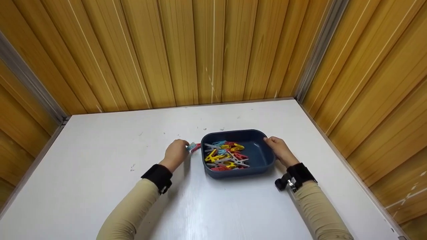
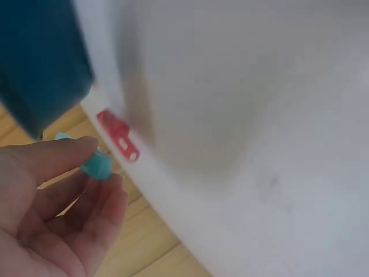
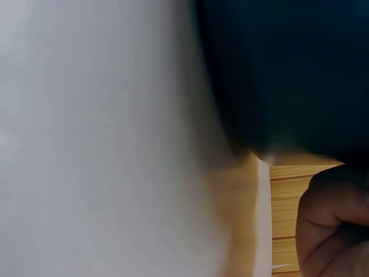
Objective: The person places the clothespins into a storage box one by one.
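A dark blue plastic bin (image 1: 240,172) holds a heap of clothespins (image 1: 223,156) in yellow, red, grey and light blue, mostly in its left half. My right hand (image 1: 281,150) grips the bin's right rim, thumb at the edge; in the right wrist view the curled fingers (image 3: 328,219) show beside the dark bin wall. Just left of the bin, my left hand (image 1: 176,154) pinches a light blue clothespin (image 2: 98,164) between thumb and fingers. A red clothespin (image 2: 118,134) lies on the table beyond those fingertips, close to the bin's left wall.
The white table (image 1: 100,160) carries small dark marks. Wood-patterned panels (image 1: 176,53) rise behind it and at both sides, with grey metal posts at the corners. Each wrist wears a black strap (image 1: 158,177).
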Available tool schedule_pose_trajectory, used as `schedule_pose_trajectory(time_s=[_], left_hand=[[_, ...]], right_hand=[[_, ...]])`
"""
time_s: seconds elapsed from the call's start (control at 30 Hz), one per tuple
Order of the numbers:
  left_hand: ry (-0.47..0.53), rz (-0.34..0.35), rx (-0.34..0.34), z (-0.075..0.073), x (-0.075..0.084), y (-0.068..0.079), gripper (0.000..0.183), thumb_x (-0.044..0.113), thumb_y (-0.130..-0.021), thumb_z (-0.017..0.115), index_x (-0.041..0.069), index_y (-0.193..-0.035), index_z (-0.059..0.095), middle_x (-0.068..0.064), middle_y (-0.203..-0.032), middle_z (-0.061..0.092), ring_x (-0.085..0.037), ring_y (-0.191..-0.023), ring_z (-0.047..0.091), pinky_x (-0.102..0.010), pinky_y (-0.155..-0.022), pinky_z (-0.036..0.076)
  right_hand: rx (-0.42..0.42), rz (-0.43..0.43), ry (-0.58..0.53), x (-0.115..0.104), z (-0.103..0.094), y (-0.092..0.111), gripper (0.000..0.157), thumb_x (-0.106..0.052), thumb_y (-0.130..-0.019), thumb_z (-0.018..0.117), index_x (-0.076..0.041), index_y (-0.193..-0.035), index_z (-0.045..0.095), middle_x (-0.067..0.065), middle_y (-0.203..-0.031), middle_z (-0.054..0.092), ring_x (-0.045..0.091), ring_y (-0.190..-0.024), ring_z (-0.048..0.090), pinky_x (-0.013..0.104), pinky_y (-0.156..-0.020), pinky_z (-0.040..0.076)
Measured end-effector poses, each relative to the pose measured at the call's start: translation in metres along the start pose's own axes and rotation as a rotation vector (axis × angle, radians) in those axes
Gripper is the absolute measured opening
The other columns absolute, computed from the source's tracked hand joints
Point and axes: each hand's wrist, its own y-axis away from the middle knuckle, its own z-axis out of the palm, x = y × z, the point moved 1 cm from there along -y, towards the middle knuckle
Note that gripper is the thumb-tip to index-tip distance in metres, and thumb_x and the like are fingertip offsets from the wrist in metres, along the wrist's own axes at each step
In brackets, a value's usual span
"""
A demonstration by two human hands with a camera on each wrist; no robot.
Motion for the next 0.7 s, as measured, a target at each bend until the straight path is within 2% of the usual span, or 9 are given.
schedule_pose_trajectory(time_s=[0.07,0.17,0.33,0.43,0.5,0.6,0.7], left_hand=[[0.03,-0.008,0.033,-0.01,0.0,-0.003,0.024,-0.005,-0.082,0.067,-0.006,-0.104,0.076,-0.022,-0.101,0.076,-0.038,-0.097,0.072,-0.048,-0.087,0.058],[0.078,0.027,0.086,-0.023,0.005,-0.01,0.022,-0.003,-0.084,0.071,-0.005,-0.105,0.075,-0.022,-0.098,0.074,-0.037,-0.093,0.07,-0.049,-0.085,0.058],[0.167,0.153,0.104,-0.034,0.026,-0.02,0.022,-0.003,-0.086,0.074,-0.004,-0.108,0.073,-0.021,-0.099,0.071,-0.035,-0.094,0.069,-0.049,-0.088,0.057],[0.196,0.214,0.041,-0.03,0.043,-0.023,0.023,-0.003,-0.087,0.073,-0.005,-0.109,0.073,-0.022,-0.102,0.07,-0.037,-0.098,0.069,-0.049,-0.091,0.057],[0.189,0.261,-0.026,-0.024,0.055,-0.024,0.024,-0.005,-0.087,0.072,-0.005,-0.111,0.074,-0.022,-0.105,0.07,-0.038,-0.101,0.069,-0.049,-0.093,0.057],[0.157,0.33,-0.13,-0.011,0.071,-0.023,0.027,-0.007,-0.086,0.071,-0.005,-0.113,0.074,-0.023,-0.109,0.071,-0.039,-0.105,0.069,-0.05,-0.095,0.056],[0.098,0.394,-0.194,0.002,0.085,-0.022,0.027,-0.007,-0.086,0.071,-0.005,-0.113,0.075,-0.023,-0.11,0.072,-0.039,-0.105,0.069,-0.049,-0.095,0.057]], right_hand=[[-0.003,-0.002,0.001,0.001,-0.001,-0.001,0.036,-0.025,-0.106,0.053,-0.017,-0.072,0.047,-0.012,-0.061,0.041,0.001,-0.052,0.039,0.016,-0.047,0.032],[-0.013,0.001,0.002,0.002,-0.002,-0.001,0.036,-0.026,-0.106,0.052,-0.017,-0.072,0.047,-0.013,-0.06,0.04,0.001,-0.05,0.038,0.016,-0.046,0.031],[-0.013,0.001,0.007,0.002,-0.004,-0.002,0.037,-0.027,-0.106,0.052,-0.018,-0.071,0.047,-0.013,-0.059,0.039,0.001,-0.05,0.038,0.016,-0.046,0.031],[-0.003,0.002,0.005,0.002,-0.004,-0.002,0.037,-0.027,-0.106,0.053,-0.018,-0.071,0.047,-0.013,-0.059,0.04,0.001,-0.05,0.038,0.016,-0.046,0.031],[0.001,0.0,0.003,0.002,-0.003,-0.001,0.037,-0.026,-0.106,0.052,-0.018,-0.071,0.047,-0.013,-0.06,0.04,0.002,-0.051,0.039,0.016,-0.047,0.032],[-0.002,0.004,0.003,0.002,-0.003,-0.001,0.037,-0.026,-0.106,0.053,-0.018,-0.071,0.047,-0.013,-0.06,0.04,0.002,-0.051,0.039,0.017,-0.047,0.032],[-0.012,0.005,0.01,0.001,-0.001,0.0,0.037,-0.027,-0.106,0.053,-0.017,-0.071,0.046,-0.013,-0.06,0.039,0.001,-0.052,0.038,0.017,-0.047,0.031]])
